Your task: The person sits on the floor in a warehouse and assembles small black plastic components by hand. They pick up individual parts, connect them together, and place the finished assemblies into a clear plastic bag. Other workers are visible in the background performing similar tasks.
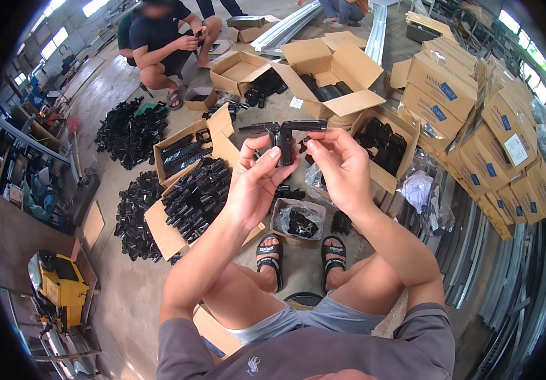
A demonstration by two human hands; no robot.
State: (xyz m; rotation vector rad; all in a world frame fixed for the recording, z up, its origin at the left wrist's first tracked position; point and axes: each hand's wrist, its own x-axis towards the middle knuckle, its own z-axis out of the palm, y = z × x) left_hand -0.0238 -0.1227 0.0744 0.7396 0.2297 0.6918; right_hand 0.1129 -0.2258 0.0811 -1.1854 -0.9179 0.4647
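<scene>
Up in front of me is a glossy black T-shaped part, with a thick upright stem and two arms spreading sideways from its top. My left hand is closed on the stem, thumb in front and fingers behind. My right hand is closed too, its thumb and fingers pinching a small black piece close to the stem's right side. Whether that piece touches the stem I cannot tell. Below my hands, between my feet, stands a small carton with a plastic bag of small black pieces.
Left of me, cartons and floor piles hold many black parts. An open carton of black parts stands at right, before stacked closed cartons on a pallet. Metal profiles lie far right. Another person squats at back left.
</scene>
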